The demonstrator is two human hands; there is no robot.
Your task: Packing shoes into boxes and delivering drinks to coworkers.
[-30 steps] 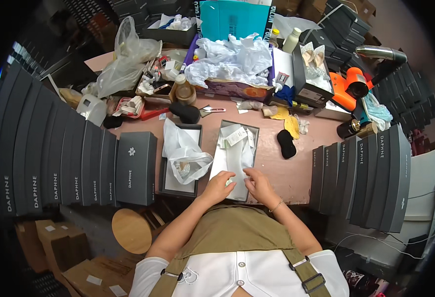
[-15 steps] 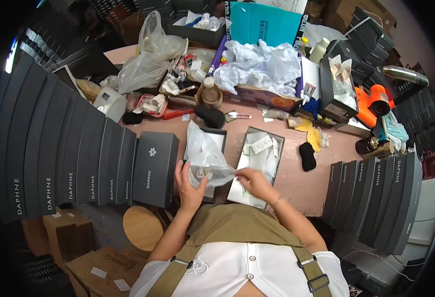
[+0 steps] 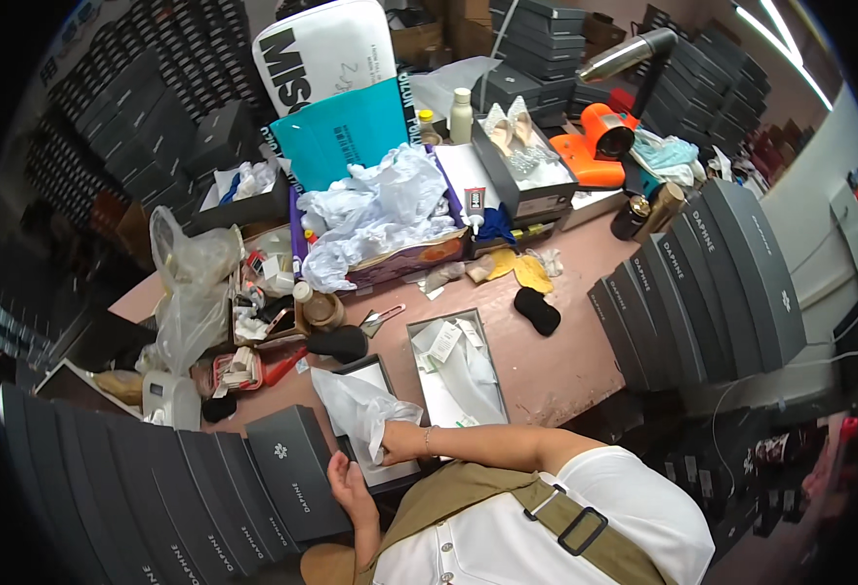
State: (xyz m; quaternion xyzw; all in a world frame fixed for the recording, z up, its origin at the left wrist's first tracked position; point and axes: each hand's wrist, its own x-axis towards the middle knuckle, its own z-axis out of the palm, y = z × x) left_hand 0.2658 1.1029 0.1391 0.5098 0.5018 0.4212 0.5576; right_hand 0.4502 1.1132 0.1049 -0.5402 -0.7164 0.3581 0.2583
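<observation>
You have a left shoebox [image 3: 370, 371] and a right shoebox [image 3: 473, 317], two in all, and one translucent bag [image 3: 356, 402] over the left, ten o'clock from your right hand [image 3: 404, 443]. Its fingers curl against the bag, grip unclear; your left hand [image 3: 353, 487] parts its fingers loosely. Bare tabletop [image 3: 558, 375] runs three o'clock from the right shoebox's edge

The right hand [image 3: 404, 442] grips white wrapping [image 3: 356, 405] over a lidless box [image 3: 396, 475], the left hand [image 3: 353, 487] uncurled nearby.

Bag [image 3: 349, 398]: was milky white
Upright box [image 3: 297, 473]: was dark grey with a white flower mark
Tabletop [image 3: 560, 366]: was dull pink
Apron [image 3: 448, 497]: was olive green
Shirt [image 3: 638, 517]: was white
Cloth [image 3: 533, 275]: was yellow
</observation>
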